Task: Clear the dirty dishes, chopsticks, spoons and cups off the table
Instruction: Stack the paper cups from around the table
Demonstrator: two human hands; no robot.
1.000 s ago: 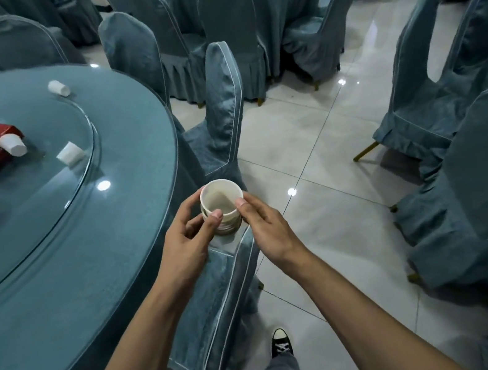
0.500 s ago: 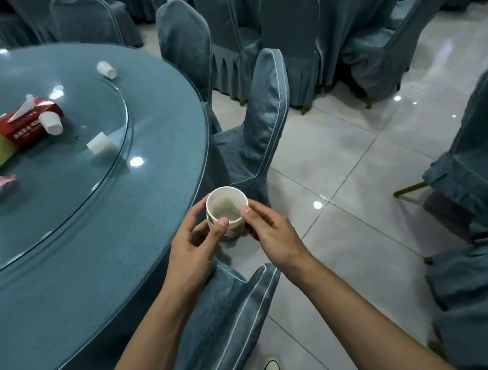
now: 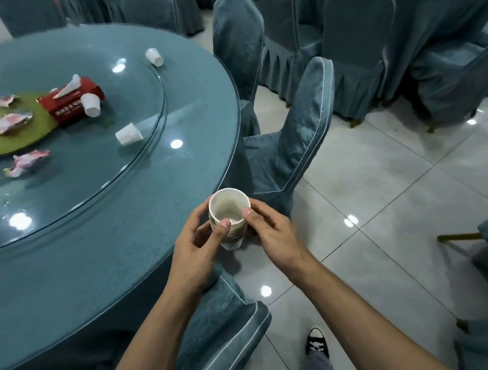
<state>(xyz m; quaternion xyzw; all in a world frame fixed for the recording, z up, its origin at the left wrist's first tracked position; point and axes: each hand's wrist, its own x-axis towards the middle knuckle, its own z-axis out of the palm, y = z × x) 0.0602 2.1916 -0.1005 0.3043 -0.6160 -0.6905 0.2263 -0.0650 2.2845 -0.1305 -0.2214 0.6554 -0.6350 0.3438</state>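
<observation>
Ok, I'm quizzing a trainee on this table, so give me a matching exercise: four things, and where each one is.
Things:
1. stack of cups
2. tissue box
3. green mat
4. cup on its side

Places:
A. partly under the tissue box
B. near the glass turntable's edge
C. held between both hands
D. a white cup leans against it

Pairs: 1-C, 2-D, 3-A, 4-B

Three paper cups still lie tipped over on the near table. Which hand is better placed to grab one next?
Probably the left hand: it is on the table's side, nearer the tipped cup. The right hand could keep the cup stack.
</observation>
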